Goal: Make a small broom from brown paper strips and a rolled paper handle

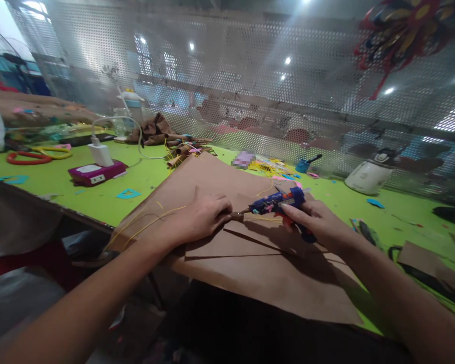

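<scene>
My right hand (313, 217) is wrapped round the grip of a dark blue glue gun (278, 201) with a red trigger. Its nozzle points left, at a small rolled piece of brown paper (237, 216). The near end of that roll is pinched in the fingers of my left hand (208, 215). Below both hands lies a large sheet of brown paper (288, 288), with a smaller brown piece (216, 247) on top. Yellow string (155, 222) runs out on both sides of my left hand.
On the green table (155, 187) stand a purple power adapter (98, 172) with a white plug and orange-handled scissors (28, 157). Several paper rolls with yellow string (184, 147) lie at the back. A white container (371, 172) is at the right, before a perforated metal screen (242, 65).
</scene>
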Motion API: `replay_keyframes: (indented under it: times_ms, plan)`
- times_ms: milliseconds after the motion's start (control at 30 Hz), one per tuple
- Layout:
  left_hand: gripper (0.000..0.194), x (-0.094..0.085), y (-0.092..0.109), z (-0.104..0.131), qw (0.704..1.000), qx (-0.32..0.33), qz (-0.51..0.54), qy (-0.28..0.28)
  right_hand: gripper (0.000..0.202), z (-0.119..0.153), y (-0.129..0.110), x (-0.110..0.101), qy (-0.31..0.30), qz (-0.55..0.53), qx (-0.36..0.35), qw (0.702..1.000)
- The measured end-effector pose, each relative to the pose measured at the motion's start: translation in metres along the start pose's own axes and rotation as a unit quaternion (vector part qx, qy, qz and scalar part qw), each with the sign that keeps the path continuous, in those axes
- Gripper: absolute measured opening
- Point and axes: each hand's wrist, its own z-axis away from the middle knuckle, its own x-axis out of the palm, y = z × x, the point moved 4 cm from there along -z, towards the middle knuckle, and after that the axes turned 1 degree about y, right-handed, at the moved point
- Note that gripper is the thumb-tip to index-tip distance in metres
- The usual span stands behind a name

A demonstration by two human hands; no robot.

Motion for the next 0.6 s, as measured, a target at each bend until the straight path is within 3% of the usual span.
replay_keyframes:
  times_ms: [267, 600]
  plan:
    - [0.017, 0.0015, -0.0017, -0.0006, 1.000, 0.007, -0.002, 0.009, 0.056, -0.0014, 0.0082, 0.0067, -0.021, -0.012, 0.027, 0.999]
    - [0.018, -0.0015, 0.0015, -0.0016, 1.000, 0.002, -0.009, 0.001, 0.054, -0.0013, 0.0031, 0.0040, 0.001, 0.008, 0.018, 1.000]
